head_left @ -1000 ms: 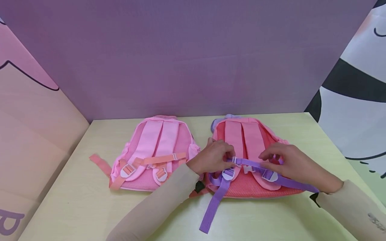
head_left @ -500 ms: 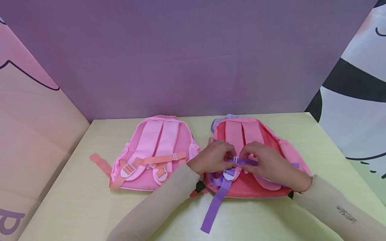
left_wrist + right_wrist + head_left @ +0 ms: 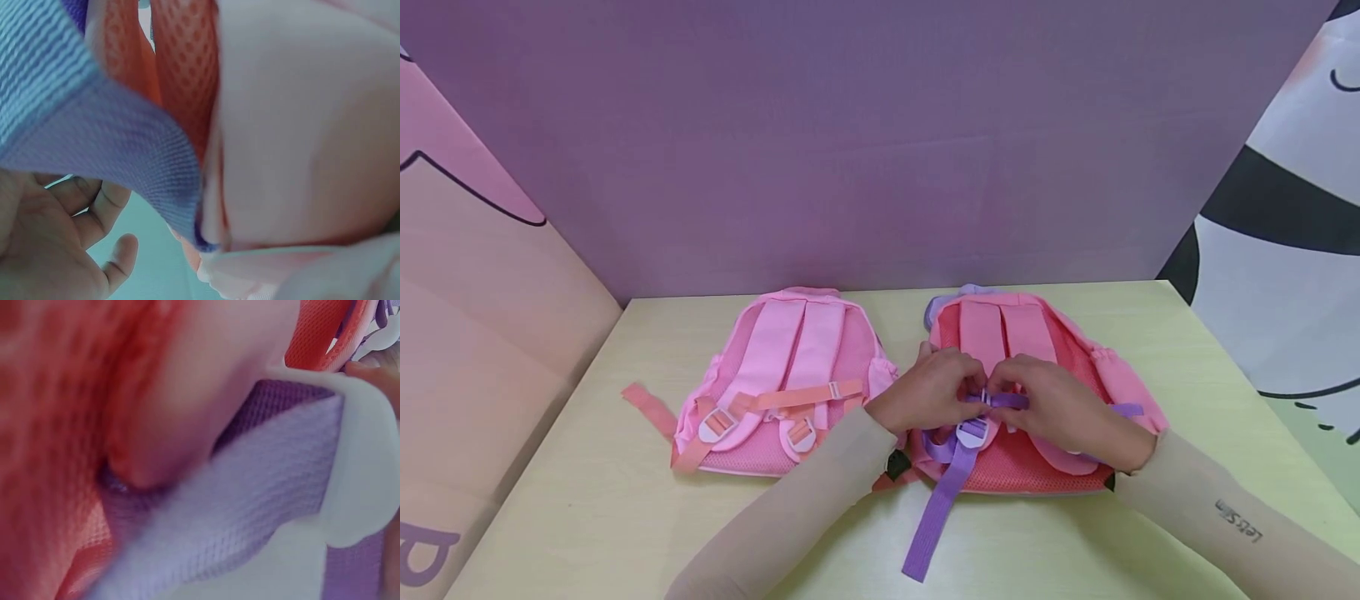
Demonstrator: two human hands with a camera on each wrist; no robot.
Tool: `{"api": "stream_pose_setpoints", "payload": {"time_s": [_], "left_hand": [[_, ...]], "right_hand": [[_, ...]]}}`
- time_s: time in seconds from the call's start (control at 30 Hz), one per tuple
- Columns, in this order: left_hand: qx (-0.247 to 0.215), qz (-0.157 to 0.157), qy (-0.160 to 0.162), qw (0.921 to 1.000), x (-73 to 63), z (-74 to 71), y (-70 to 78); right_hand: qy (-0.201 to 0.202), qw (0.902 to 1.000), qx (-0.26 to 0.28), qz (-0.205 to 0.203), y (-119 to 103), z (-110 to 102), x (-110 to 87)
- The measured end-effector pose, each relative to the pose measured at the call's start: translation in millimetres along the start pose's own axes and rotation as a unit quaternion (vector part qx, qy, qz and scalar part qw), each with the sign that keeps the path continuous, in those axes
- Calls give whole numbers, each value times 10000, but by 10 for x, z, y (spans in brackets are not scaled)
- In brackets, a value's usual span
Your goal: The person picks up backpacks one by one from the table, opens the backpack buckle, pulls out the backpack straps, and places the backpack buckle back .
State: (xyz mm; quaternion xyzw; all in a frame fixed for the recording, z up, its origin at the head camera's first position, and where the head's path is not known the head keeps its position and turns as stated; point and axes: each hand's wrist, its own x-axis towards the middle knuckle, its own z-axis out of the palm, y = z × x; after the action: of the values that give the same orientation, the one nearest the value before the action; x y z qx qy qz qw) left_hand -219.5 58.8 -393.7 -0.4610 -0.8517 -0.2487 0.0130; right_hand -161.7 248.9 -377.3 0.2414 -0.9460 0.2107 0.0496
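A coral-pink backpack (image 3: 1033, 329) lies back panel up on the table, shoulder straps facing me. My left hand (image 3: 931, 390) pinches its purple chest strap (image 3: 1011, 402) at the left of a small white slider (image 3: 985, 398). From the other side, my right hand (image 3: 1063, 408) pinches the same strap close to that slider, and the fingertips of both hands almost meet. Below them sits a white strap buckle (image 3: 972, 432) with a loose purple webbing tail (image 3: 936, 525). Purple webbing (image 3: 125, 131) crosses the left wrist view; another white buckle (image 3: 365, 456) fills the right wrist view's edge.
To the left lies a light-pink backpack (image 3: 842, 333) with orange straps (image 3: 805, 397), one tail stretching out leftward. Both bags rest on a pale wooden table (image 3: 580, 475). A purple panel (image 3: 880, 150) rises behind it, with printed panels at both sides.
My right hand has moved left along the purple chest strap to the small white slider and now pinches there. The left hand has stayed in place.
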Motion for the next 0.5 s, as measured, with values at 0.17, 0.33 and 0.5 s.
{"api": "stream_pose_setpoints", "payload": {"time_s": [0.17, 0.33, 0.5], "left_hand": [[-58, -51, -22, 10000, -3, -8, 3], [-146, -196, -65, 9997, -7, -10, 12], [-11, -238, -78, 9997, -9, 9, 17]], "right_hand": [[81, 10000, 33, -31, 16, 6, -7], [80, 9999, 117, 18, 23, 7, -12], [129, 9997, 220, 3, 20, 1, -20]]}}
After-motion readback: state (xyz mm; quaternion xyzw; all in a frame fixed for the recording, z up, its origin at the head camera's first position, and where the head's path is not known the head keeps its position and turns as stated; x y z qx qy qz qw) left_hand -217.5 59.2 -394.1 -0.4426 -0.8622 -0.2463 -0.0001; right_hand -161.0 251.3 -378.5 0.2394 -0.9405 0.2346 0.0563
